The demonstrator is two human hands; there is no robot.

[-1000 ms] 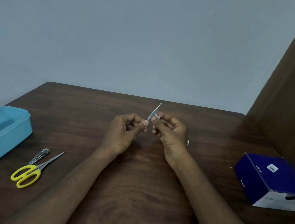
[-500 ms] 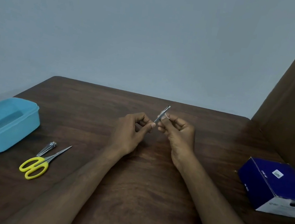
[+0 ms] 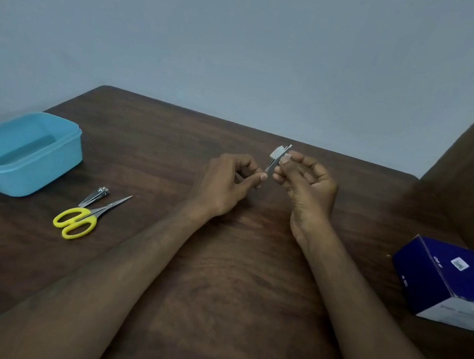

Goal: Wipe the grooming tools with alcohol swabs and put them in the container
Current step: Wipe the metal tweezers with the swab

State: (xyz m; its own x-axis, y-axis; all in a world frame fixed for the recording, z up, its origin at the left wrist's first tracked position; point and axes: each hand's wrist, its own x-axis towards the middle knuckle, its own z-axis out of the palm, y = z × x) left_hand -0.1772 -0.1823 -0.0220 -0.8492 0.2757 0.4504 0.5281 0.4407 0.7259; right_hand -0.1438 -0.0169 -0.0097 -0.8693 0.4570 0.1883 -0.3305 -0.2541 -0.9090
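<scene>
From the head view, the blue container (image 3: 21,153) sits open at the table's (image 3: 230,298) left edge with nothing visible inside; nail clippers (image 3: 94,196) and yellow-handled scissors (image 3: 88,216) lie just beside it. Above mid-table, the left hand (image 3: 226,184) pinches the lower end of slim metal tweezers (image 3: 273,161), long axis tilted up and right, tip away. The right hand (image 3: 306,185) pinches a white swab (image 3: 277,153) against the upper end.

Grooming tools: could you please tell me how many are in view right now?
3. The tweezers are held between both hands above the table; the nail clipper and yellow scissors lie on the table beside the blue container, which looks empty.
</scene>
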